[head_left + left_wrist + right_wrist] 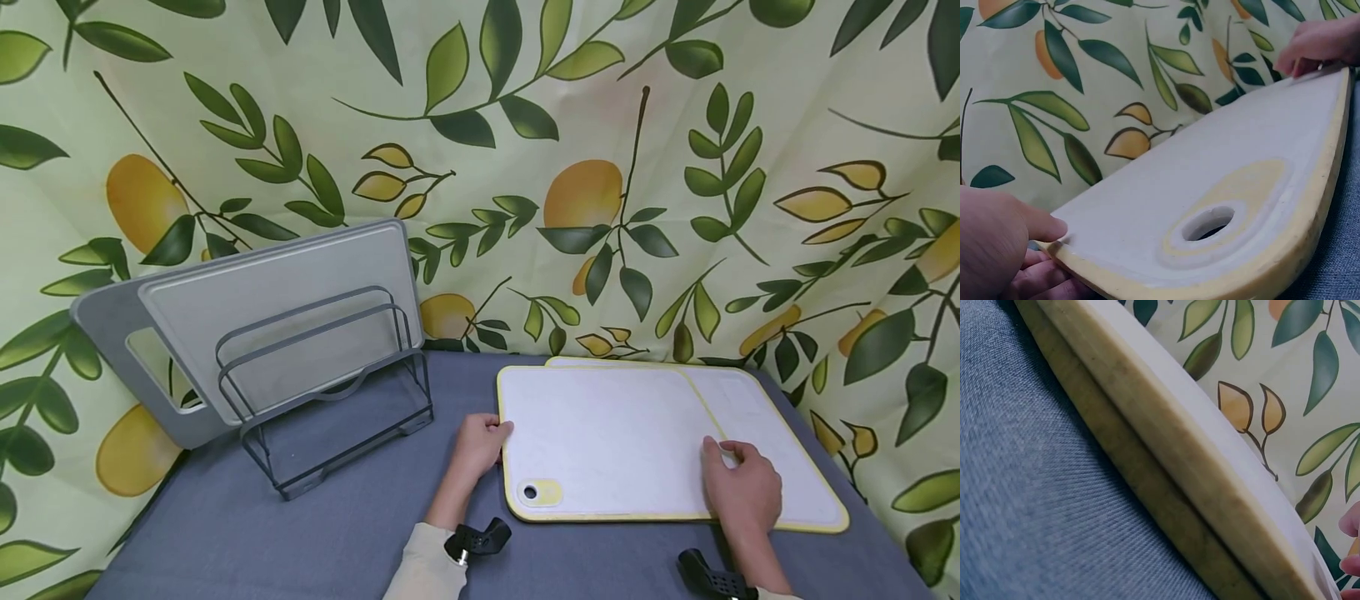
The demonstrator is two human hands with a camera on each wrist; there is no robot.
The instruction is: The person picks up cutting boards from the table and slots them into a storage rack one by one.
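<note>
Two white cutting boards with yellow edges lie stacked, the upper cutting board [600, 442] shifted left over the lower cutting board [802, 492]. My left hand [477, 442] pinches the upper board's left edge, its thumb [1047, 226] on top and the other fingers below. At that board's right edge, my right hand [744, 492] grips with thumb and fingers; the fingertips are partly hidden. The upper board has a round hole in a yellow patch near its front left corner. In the right wrist view, the stacked edges [1147, 444] show, with a narrow dark gap between them.
Left of the boards stands a grey wire rack [337, 450] holding a light grey cutting board [300, 308] and a larger dark grey cutting board [112, 325] with a handle slot. A blue-grey cloth [360, 533] covers the table. Behind hangs a leaf-and-fruit-patterned curtain [495, 183].
</note>
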